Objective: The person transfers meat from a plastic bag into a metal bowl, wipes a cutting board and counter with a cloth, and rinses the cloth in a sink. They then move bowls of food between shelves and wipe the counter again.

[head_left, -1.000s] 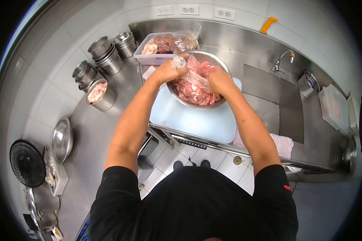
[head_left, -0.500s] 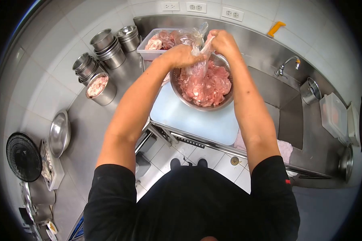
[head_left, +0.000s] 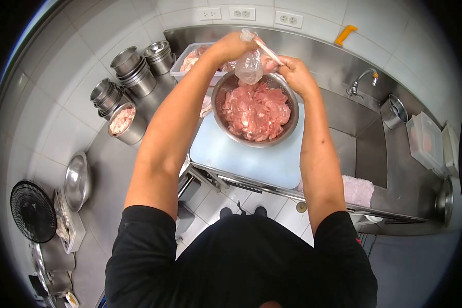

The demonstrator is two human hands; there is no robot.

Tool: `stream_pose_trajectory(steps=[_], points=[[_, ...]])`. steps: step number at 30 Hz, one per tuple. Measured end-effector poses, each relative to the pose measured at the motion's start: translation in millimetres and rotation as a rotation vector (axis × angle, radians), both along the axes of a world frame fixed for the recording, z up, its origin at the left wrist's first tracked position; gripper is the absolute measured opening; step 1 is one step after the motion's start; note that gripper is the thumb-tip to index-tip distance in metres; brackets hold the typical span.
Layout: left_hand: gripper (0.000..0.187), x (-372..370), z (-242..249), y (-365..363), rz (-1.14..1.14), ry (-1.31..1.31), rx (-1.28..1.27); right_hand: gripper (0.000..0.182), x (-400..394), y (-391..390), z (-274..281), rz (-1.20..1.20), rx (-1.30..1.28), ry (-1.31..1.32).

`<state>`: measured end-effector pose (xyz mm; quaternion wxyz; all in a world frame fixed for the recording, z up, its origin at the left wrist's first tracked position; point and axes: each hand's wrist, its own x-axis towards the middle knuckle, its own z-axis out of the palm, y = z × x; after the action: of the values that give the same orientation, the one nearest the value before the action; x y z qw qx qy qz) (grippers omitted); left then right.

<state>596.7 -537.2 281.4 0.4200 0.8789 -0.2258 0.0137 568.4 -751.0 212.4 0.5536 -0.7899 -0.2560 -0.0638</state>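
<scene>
Above the far rim of a steel colander point(head_left: 230, 134), a clear plastic bag point(head_left: 249, 68) hangs stretched between my hands. My left hand point(head_left: 234, 46) is closed on the bag's upper left part. On its right side, my right hand point(head_left: 295, 73) grips a twisted, pinkish-white edge of the same bag. Raw pink meat point(head_left: 256, 110) fills the colander below, in a loose pile. The colander stands on a pale blue cutting board point(head_left: 246, 163). Just behind my left hand is a white plastic tub point(head_left: 177, 72) with more meat in it, partly hidden by my forearm.
Stacked steel containers point(head_left: 138, 77) stand at the left, beside a steel pot point(head_left: 131, 132) of pale meat. To the right lie a sink point(head_left: 339, 115) with a faucet point(head_left: 362, 82), a pink towel point(head_left: 358, 191) and a lidded plastic container point(head_left: 425, 141). A steel bowl point(head_left: 77, 182) rests far left.
The bag has come up off the meat and now looks crumpled and mostly emptied. My left hand has moved up and away, while my right hand has dropped lower and to the right.
</scene>
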Motion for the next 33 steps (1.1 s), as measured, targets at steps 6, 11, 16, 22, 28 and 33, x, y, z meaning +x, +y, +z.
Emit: stream_pose_trajectory(steps=[6,11,16,22,28,33], points=[[0.023,3.6,-10.9,-8.3,0.019,-0.100,0.016,0.028,-17.2,10.2,-0.5,0.016,0.159,0.001],[0.027,-1.4,-9.4,-7.9,0.259,0.224,-0.306,0.029,-14.9,4.4,-14.5,-0.007,0.125,0.099],[0.024,-38.2,-63.2,-51.3,0.172,0.493,-1.272,0.043,7.5,17.9,-19.4,-0.174,-0.403,-0.226],[0.011,-107.7,-112.1,-6.0,0.023,0.228,-1.900,0.046,-60.8,64.1,20.1,0.362,-0.329,-0.264],[0.013,-247.7,-215.8,77.7,-0.198,0.115,-1.875,0.043,-80.3,49.0,14.9,0.356,-0.288,-0.076],[0.018,-467.0,-284.1,141.1,0.434,0.314,-1.922,0.042,-81.0,-17.5,-34.8,0.172,-0.376,0.019]])
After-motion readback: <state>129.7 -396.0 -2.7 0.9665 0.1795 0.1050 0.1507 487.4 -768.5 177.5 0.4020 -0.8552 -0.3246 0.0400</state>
